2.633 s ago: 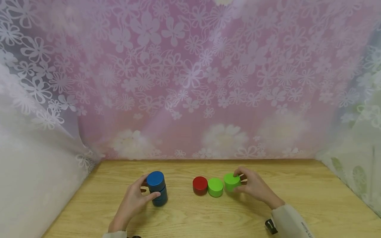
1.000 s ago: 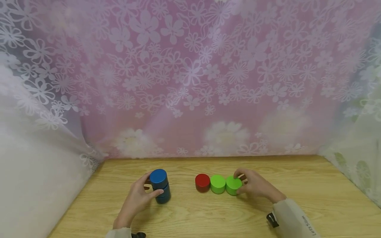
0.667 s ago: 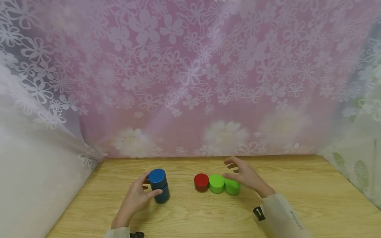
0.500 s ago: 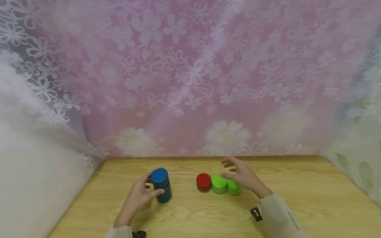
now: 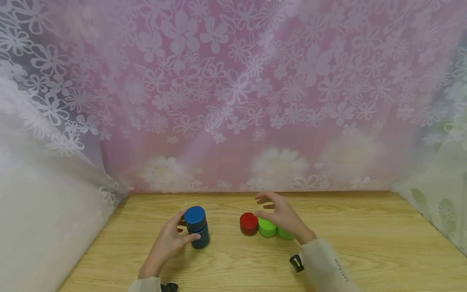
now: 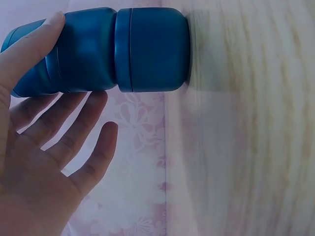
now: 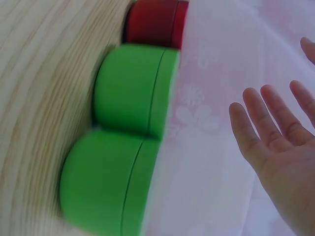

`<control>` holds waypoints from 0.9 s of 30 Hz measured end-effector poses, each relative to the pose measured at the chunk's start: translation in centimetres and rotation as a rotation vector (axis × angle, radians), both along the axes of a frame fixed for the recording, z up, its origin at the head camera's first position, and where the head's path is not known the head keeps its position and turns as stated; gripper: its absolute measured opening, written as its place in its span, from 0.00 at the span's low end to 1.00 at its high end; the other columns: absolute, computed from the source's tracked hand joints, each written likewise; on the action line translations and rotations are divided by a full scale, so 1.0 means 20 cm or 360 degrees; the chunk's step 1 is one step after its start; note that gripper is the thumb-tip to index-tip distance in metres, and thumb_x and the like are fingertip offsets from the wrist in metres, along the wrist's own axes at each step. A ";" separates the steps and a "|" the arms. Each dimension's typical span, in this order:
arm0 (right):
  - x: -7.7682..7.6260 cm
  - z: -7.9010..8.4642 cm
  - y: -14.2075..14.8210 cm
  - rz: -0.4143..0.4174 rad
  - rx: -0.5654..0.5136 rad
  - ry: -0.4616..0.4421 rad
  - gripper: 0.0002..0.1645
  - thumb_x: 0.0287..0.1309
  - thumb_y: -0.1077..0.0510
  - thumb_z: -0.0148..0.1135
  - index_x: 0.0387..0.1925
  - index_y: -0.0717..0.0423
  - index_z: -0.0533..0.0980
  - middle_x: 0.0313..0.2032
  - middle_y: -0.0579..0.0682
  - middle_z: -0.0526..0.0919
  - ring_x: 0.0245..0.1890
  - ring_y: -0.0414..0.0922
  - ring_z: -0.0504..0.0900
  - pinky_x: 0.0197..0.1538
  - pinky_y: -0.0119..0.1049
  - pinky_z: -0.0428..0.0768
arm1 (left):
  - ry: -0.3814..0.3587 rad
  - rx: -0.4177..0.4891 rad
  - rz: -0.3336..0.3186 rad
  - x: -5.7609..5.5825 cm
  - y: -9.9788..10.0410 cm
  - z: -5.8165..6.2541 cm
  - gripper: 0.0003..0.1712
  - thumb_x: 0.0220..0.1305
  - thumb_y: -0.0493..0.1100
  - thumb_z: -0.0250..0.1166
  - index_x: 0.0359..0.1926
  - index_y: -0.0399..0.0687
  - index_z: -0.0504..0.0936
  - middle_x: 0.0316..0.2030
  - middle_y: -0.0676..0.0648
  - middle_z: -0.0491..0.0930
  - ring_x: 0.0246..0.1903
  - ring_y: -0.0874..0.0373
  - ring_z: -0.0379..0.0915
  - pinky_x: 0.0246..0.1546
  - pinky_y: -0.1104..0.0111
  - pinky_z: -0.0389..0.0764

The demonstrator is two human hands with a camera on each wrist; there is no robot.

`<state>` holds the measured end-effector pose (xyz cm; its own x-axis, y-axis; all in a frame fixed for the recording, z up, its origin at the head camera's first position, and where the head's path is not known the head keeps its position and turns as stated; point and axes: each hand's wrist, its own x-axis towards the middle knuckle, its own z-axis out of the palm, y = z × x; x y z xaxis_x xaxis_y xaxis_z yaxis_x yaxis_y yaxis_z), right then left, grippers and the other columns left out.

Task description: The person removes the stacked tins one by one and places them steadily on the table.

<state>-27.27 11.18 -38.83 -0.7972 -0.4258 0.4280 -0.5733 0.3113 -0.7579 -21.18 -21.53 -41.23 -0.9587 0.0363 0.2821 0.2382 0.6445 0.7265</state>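
Two blue round tins are stacked upright at the left, an upper tin [image 5: 195,219] on a lower one [image 5: 200,242]. My left hand [image 5: 166,242] grips the stack from its left side; in the left wrist view the thumb lies across the upper blue tin [image 6: 88,49], fingers on its other side. A red tin [image 5: 249,224] stands in a row with two green ones. My right hand [image 5: 286,218] hovers over the row with fingers spread and nothing in it, thumb tip by the red tin. It partly hides the middle green tin [image 5: 268,230] and the end green tin [image 5: 285,234].
All the tins stand on a light wooden table [image 5: 226,267]. A pink flowered cloth [image 5: 219,121] hangs along the back edge, with pale cloth [image 5: 43,202] at the sides. A black strap clip [image 5: 296,263] shows at the right sleeve [image 5: 326,263].
My right hand set the end green tin down beside the other green one, let go, rose and moved left towards the red tin. My left hand still holds the blue stack.
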 end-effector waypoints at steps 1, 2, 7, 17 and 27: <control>0.00 0.00 -0.02 0.0010 -0.0006 -0.0003 0.22 0.60 0.65 0.71 0.54 0.66 0.77 0.52 0.60 0.82 0.52 0.63 0.80 0.55 0.63 0.78 | -0.0007 0.0001 -0.0002 0.00 0.00 0.00 0.43 0.49 0.38 0.82 0.66 0.33 0.73 0.50 0.41 0.83 0.47 0.44 0.80 0.44 0.51 0.84; 0.00 0.00 -0.03 0.0023 -0.0016 -0.0001 0.22 0.59 0.65 0.71 0.54 0.65 0.77 0.53 0.60 0.82 0.53 0.63 0.80 0.55 0.63 0.77 | -0.0015 0.0001 -0.0005 0.00 0.00 0.00 0.43 0.49 0.38 0.82 0.66 0.33 0.73 0.50 0.41 0.83 0.47 0.44 0.80 0.44 0.51 0.84; 0.00 0.00 -0.10 0.0088 -0.0058 0.0005 0.22 0.59 0.65 0.71 0.55 0.64 0.77 0.53 0.59 0.81 0.53 0.62 0.80 0.56 0.63 0.77 | -0.0066 0.0010 -0.0031 -0.01 -0.01 -0.01 0.42 0.49 0.37 0.82 0.65 0.33 0.74 0.48 0.42 0.83 0.47 0.45 0.80 0.44 0.50 0.83; 0.03 0.01 -0.23 0.0151 -0.0037 -0.0011 0.22 0.60 0.64 0.72 0.54 0.63 0.77 0.52 0.58 0.82 0.52 0.57 0.81 0.55 0.58 0.79 | -0.0202 0.0089 -0.0071 -0.01 -0.03 -0.05 0.42 0.50 0.36 0.82 0.65 0.34 0.74 0.51 0.41 0.82 0.49 0.42 0.80 0.45 0.49 0.84; 0.06 0.00 -0.36 0.0213 -0.0056 -0.0028 0.22 0.61 0.65 0.71 0.56 0.63 0.76 0.52 0.58 0.81 0.52 0.58 0.80 0.55 0.57 0.80 | -0.0251 0.0116 -0.0157 -0.01 -0.04 -0.04 0.40 0.51 0.36 0.81 0.64 0.31 0.73 0.50 0.39 0.82 0.47 0.43 0.80 0.42 0.50 0.84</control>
<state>-26.15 4.00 -38.91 -0.7419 -0.5138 0.4308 -0.5942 0.2060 -0.7775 -21.40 -22.40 -42.12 -0.9840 0.1173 0.1342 0.1773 0.5682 0.8036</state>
